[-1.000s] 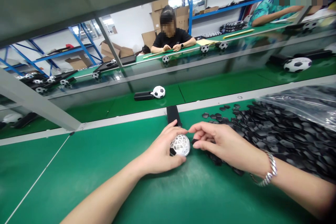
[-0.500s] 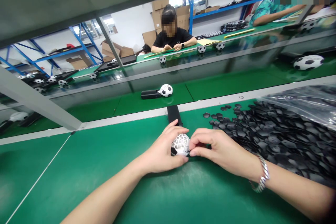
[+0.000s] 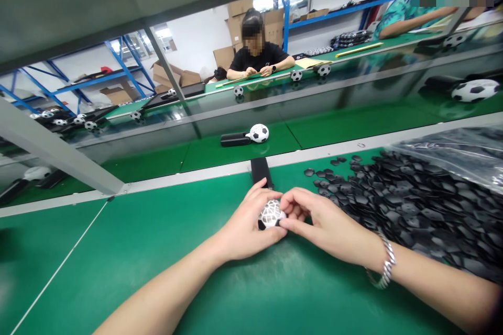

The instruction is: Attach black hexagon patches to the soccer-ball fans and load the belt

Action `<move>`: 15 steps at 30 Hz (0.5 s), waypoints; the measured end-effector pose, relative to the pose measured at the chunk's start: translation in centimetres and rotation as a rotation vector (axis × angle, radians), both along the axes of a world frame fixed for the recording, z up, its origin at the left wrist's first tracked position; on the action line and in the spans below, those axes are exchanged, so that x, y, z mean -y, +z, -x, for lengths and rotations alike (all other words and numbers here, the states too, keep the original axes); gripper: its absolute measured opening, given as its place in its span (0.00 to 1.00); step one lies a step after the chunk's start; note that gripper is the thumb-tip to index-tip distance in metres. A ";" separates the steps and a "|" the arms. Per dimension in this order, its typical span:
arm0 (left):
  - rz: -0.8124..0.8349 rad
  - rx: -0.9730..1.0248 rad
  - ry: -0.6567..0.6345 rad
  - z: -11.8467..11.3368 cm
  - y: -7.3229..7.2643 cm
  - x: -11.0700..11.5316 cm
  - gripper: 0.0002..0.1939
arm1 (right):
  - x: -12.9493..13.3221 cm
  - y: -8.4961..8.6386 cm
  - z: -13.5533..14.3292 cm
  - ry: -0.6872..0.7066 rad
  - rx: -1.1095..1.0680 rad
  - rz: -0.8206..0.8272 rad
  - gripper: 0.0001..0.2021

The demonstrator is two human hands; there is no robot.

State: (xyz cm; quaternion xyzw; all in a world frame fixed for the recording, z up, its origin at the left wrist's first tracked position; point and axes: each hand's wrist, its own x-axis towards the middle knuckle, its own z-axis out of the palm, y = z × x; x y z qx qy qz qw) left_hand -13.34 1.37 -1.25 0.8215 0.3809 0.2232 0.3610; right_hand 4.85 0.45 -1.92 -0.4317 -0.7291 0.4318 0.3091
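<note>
Left hand (image 3: pixel 245 225) cups a small white ball (image 3: pixel 270 213) with a lattice shell, fingers curled around its left and near sides, thumb lying under it. Right hand (image 3: pixel 320 222) meets the ball from the right, thumb and forefinger pinched against its lower right edge, where a small dark piece shows between the fingertips; what exactly is pinched cannot be told. A metal bracelet (image 3: pixel 383 272) circles the right wrist. The ball is held just above the green tabletop (image 3: pixel 157 241), near its far edge and directly in front of the person.

A black handle (image 3: pixel 261 171) runs from behind the ball away toward the pale strip at the tabletop's far edge. To the right of the hands, a heap of small black pieces (image 3: pixel 412 204) with angular outlines spreads over the tabletop, a few scattered at its left fringe; a clear plastic bag (image 3: pixel 456 154) lies over its far part.

Beyond the strip, a green conveyor belt (image 3: pixel 334 128) carries a black-and-white ball on a black handle (image 3: pixel 247 136), and another such ball (image 3: pixel 475 90) at far right. Farther back, more of these balls stand on a second tabletop, where a person in a black shirt (image 3: pixel 257 57) sits with both hands together. A second person's arm in a patterned sleeve (image 3: pixel 401 10) shows at upper right. Blue shelving (image 3: pixel 126 70) with cardboard boxes fills the background.
</note>
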 end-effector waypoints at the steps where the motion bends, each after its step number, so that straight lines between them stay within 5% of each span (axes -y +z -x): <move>1: -0.012 0.000 -0.004 0.0 0.0 0.0 0.24 | -0.1 -0.2 0.0 -0.004 -0.017 0.020 0.05; 15: -0.029 -0.035 -0.034 0.0 0.1 0.1 0.27 | -0.8 -0.7 -0.5 0.074 -0.090 0.094 0.15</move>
